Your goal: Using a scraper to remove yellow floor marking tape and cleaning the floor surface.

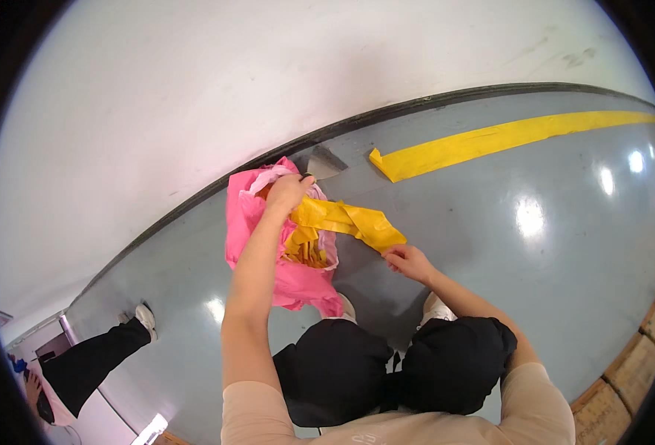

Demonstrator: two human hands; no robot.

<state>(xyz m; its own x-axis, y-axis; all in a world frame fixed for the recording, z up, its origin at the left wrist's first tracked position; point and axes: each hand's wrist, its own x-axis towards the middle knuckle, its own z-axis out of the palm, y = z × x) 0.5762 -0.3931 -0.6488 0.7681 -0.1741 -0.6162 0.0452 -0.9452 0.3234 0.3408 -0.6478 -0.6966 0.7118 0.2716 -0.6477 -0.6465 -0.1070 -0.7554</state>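
A glossy grey floor (535, 245) carries a yellow tape line (490, 137) toward two o'clock. At its middle a crumpled pink plastic bag (249, 222) lies open, holding what seems wadded yellow tape. The left hand (289, 191) clamps a peeled yellow tape strip (349, 221) over the bag; the right hand (407, 261) pinches its four-o'clock end.

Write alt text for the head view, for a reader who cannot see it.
Seen from above, a crouching person pushes a crumpled strip of yellow tape into a pink plastic bag on a grey floor, the left hand at the bag's mouth and the right hand gripping the strip's other end. More yellow tape lines the floor along a white wall.
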